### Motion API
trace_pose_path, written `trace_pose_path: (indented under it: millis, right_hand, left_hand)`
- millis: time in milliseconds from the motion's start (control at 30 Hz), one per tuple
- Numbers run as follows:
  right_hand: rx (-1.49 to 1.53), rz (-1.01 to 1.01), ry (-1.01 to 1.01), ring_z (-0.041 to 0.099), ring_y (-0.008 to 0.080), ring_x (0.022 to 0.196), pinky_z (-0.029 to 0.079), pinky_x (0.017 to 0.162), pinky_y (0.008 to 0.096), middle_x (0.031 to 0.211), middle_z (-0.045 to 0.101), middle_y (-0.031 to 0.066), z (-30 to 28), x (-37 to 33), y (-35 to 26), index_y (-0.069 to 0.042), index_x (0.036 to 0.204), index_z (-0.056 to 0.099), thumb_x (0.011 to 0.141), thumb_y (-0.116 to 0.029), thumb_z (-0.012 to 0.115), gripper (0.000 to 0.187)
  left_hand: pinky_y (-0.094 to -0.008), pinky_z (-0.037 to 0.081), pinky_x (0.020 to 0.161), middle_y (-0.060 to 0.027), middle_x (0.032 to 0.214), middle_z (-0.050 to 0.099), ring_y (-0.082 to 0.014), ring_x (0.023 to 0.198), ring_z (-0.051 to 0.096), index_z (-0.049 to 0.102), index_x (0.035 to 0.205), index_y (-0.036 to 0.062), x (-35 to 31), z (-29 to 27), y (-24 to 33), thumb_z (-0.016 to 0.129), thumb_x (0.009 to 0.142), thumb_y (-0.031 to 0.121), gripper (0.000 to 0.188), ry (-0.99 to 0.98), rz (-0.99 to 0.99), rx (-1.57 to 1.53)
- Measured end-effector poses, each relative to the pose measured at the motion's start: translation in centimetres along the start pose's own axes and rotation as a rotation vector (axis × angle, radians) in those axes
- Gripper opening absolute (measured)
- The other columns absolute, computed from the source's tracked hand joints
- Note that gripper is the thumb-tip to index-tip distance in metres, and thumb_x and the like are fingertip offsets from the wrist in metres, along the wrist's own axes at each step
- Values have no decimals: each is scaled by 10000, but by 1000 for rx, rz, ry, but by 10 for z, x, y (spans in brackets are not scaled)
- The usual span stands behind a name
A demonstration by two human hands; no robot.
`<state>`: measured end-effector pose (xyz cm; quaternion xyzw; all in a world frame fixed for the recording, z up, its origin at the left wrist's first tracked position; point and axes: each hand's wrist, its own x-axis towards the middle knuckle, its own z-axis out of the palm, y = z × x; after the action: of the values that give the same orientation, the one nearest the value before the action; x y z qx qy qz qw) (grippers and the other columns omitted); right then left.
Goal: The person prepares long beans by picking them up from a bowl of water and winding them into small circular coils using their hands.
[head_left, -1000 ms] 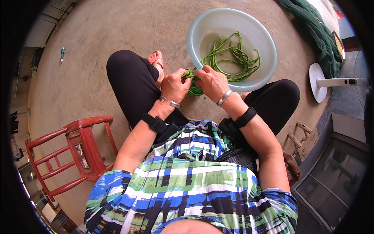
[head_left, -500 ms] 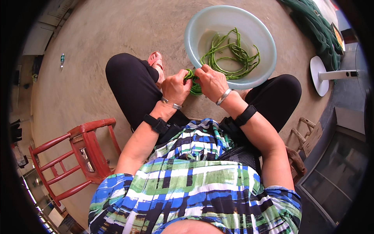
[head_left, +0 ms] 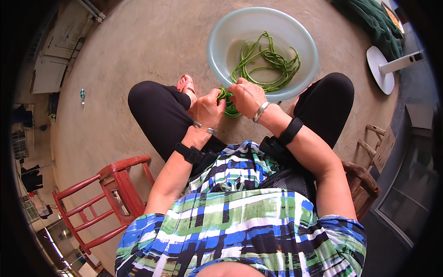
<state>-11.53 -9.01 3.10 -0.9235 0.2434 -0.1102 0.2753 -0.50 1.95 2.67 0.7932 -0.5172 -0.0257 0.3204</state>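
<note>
A bundle of long green beans [head_left: 231,109] hangs between my hands, in front of the basin's near rim. My left hand [head_left: 207,109] is closed around the bundle from the left. Touching the same bundle from the right, my right hand [head_left: 249,98] has its fingers pinched at the upper part; the fingertips are partly hidden behind the hand. More long green beans [head_left: 272,69] lie loosely coiled in the pale blue plastic basin [head_left: 216,55], just beyond my right hand.
A red wooden chair [head_left: 121,194] lies or stands at my left. At the right are a white round-based stand [head_left: 380,74], a small wooden stool [head_left: 385,150] and dark green netting [head_left: 369,23]. A small bottle-like object [head_left: 82,96] is on the floor at far left.
The whole view has shifted a little with my head. Both hands stay together at the bundle, with only slight finger movement; the beans in the basin look the same.
</note>
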Motion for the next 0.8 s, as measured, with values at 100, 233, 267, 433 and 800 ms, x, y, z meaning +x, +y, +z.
trace_pose_path:
  millis: [100, 233, 267, 433, 800]
  right_hand:
    - [51, 25, 35, 608, 309, 795, 488, 688, 407, 823, 602, 116, 0, -1, 8, -78, 840, 680, 732, -110, 635, 121]
    - [128, 36, 24, 615, 324, 844, 500, 696, 418, 862, 619, 146, -4, -2, 9, -73, 826, 671, 729, -105, 616, 116]
    - [133, 38, 31, 615, 324, 844, 500, 696, 418, 862, 619, 146, -5, -2, 9, -73, 826, 671, 729, -105, 616, 116]
    - [93, 28, 21, 618, 321, 846, 499, 692, 417, 859, 626, 147, -8, 0, 8, -61, 819, 665, 721, -126, 651, 119]
    - [159, 114, 94, 634, 348, 767, 502, 639, 433, 805, 645, 160, -3, 1, 8, -79, 832, 664, 729, -108, 606, 122]
  left_hand:
    - [-408, 477, 552, -120, 633, 613, -323, 603, 606, 629, 851, 94, 5, -3, 8, 650, 722, 164, 148, -46, 49, 95]
    - [-437, 480, 574, -175, 652, 609, -354, 632, 619, 570, 806, 56, 11, -12, 18, 596, 749, 124, 93, -163, 98, 235]
    - [-442, 482, 571, -177, 647, 608, -357, 628, 620, 567, 784, 56, 13, -11, 19, 587, 746, 124, 80, -178, 118, 289]
    - [-458, 493, 571, -183, 635, 607, -365, 635, 625, 563, 720, 57, 22, -5, 23, 593, 726, 124, 74, -248, 124, 418]
    - [-189, 355, 375, -39, 606, 603, -55, 407, 482, 626, 896, -16, 33, -19, -3, 654, 803, 128, 174, -517, -607, -694]
